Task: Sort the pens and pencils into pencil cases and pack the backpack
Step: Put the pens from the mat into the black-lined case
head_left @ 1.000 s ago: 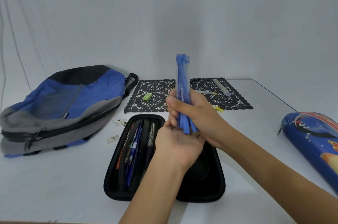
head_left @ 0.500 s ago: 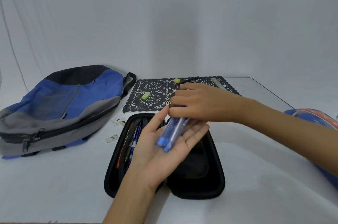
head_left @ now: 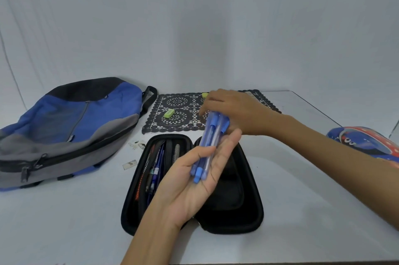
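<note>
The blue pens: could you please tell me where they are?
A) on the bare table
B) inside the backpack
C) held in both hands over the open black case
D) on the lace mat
C: the blue pens lie across the left hand under its thumb, the right hand grips their far ends, and the open black case sits below.

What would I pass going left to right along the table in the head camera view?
First the blue and grey backpack → open black pencil case → blue printed pencil case at the right edge.
</note>
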`<state>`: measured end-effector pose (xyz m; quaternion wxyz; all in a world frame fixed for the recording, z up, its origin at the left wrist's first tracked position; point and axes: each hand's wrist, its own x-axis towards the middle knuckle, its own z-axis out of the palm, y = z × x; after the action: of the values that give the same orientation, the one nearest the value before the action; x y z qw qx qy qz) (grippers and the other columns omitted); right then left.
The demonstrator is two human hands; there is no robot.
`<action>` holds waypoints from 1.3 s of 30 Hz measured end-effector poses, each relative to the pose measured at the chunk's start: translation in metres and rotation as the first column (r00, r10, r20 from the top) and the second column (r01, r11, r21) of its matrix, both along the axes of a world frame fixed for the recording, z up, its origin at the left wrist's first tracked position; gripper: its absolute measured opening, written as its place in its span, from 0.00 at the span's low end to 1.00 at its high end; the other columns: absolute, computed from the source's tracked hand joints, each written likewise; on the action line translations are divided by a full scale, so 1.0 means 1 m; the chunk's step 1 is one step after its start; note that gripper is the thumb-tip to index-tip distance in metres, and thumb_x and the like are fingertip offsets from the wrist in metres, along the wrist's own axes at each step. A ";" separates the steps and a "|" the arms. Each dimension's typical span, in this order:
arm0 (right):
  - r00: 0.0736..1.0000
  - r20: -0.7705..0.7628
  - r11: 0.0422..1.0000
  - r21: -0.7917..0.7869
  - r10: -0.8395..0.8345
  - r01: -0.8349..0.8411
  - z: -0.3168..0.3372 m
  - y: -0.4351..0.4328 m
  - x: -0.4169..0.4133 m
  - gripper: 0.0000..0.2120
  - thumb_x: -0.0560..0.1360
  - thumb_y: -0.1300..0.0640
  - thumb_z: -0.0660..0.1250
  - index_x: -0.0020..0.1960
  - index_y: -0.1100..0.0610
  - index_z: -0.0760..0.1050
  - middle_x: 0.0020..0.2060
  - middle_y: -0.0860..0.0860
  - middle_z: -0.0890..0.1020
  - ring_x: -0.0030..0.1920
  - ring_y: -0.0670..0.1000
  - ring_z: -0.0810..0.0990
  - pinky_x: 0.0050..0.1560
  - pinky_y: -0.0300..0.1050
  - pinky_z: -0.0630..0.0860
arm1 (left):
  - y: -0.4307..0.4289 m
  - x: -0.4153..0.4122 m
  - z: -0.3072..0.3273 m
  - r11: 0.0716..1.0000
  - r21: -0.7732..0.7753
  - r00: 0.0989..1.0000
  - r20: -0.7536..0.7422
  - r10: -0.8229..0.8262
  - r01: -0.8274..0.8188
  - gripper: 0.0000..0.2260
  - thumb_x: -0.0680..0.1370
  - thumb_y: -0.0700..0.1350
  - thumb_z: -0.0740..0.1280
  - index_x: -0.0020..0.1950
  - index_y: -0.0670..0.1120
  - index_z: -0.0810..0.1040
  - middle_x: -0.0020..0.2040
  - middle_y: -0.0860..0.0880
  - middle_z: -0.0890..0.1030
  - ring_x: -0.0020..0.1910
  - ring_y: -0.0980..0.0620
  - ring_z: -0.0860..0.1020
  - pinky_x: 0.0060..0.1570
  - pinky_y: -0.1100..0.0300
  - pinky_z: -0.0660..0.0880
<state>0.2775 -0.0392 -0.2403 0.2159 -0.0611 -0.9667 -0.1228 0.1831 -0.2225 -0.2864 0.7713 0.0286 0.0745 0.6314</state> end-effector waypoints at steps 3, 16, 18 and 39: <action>0.925 -0.226 0.611 -0.791 -0.305 0.008 -0.006 -0.007 -0.001 0.26 0.75 0.61 0.68 0.70 0.50 0.66 0.51 0.51 0.78 0.48 0.51 0.79 0.50 0.45 0.78 | -0.001 -0.001 -0.001 1.000 0.014 0.999 0.031 0.016 -0.017 0.21 0.76 0.28 0.59 0.69 0.28 0.66 0.69 0.31 0.69 0.65 0.33 0.73 0.57 0.44 0.77; 0.972 -0.195 -0.574 -0.785 -0.131 -0.235 0.002 -0.052 -0.012 0.10 0.76 0.54 0.67 0.38 0.57 0.74 0.32 0.50 0.79 0.36 0.49 0.80 0.60 0.50 0.76 | 0.008 0.019 -0.006 0.982 0.134 0.989 -0.059 0.139 -0.130 0.20 0.75 0.35 0.66 0.67 0.35 0.74 0.63 0.37 0.77 0.62 0.39 0.77 0.64 0.40 0.71; 0.975 -0.198 -0.467 -0.856 -0.102 -0.223 0.006 -0.051 -0.012 0.10 0.76 0.54 0.68 0.38 0.57 0.75 0.34 0.50 0.79 0.38 0.50 0.80 0.54 0.49 0.78 | 0.007 0.023 -0.003 0.983 0.117 0.989 -0.019 0.145 -0.142 0.19 0.77 0.42 0.68 0.65 0.36 0.76 0.62 0.37 0.78 0.62 0.40 0.77 0.65 0.41 0.70; 0.925 -0.296 0.211 -0.945 -0.239 -0.248 0.007 -0.064 0.002 0.07 0.74 0.52 0.70 0.44 0.56 0.79 0.37 0.50 0.81 0.39 0.46 0.81 0.41 0.38 0.77 | 0.017 0.021 -0.011 0.951 -0.101 0.955 -0.099 0.281 -0.291 0.20 0.80 0.46 0.57 0.64 0.35 0.75 0.59 0.33 0.79 0.64 0.36 0.74 0.72 0.43 0.61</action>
<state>0.2795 -0.1028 -0.2331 0.3123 -0.2024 -0.7641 0.5269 0.2046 -0.2053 -0.2969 0.6683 -0.0003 0.1460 0.7294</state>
